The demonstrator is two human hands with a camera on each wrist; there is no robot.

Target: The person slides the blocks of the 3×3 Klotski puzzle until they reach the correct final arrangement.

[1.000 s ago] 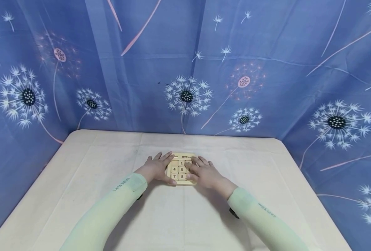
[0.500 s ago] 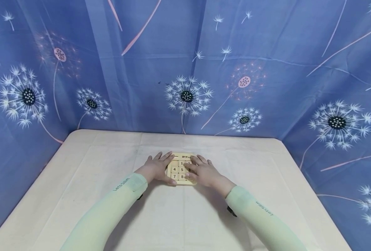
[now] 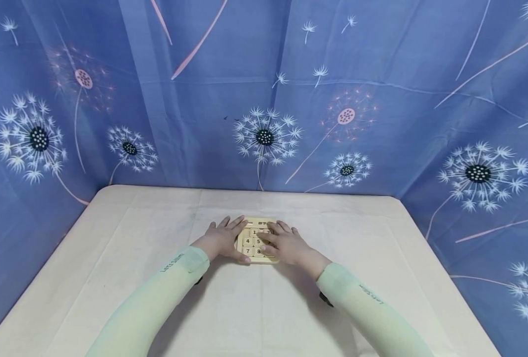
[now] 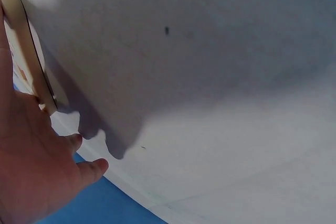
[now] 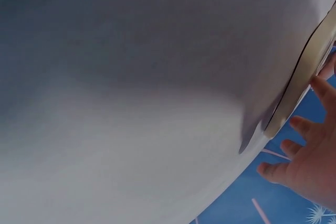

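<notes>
A wooden number slide puzzle (image 3: 258,261) lies on the table, its numbered tiles in rows inside a raised frame. My left hand (image 3: 221,241) holds its left side, thumb at the lower corner and index finger at the upper one; the other fingers spread out in the left wrist view. My right hand (image 3: 290,248) lies over the right side, fingers extended onto the tiles and covering some. Its fingertips are at the tile marked 1 (image 3: 254,232), which has a narrow gap to its left. In the right wrist view the puzzle's edge (image 5: 302,82) runs beside the spread fingers.
A pale cloth covers the table (image 3: 156,213), extending around the puzzle on all sides. Behind it and along both sides hangs a blue curtain (image 3: 201,124) printed with dandelions. Light green sleeves cover both forearms.
My right hand has shifted slightly left across the puzzle. The tile marked 1 has slid a little left, narrowing the gap in the top row. My left hand stays in place.
</notes>
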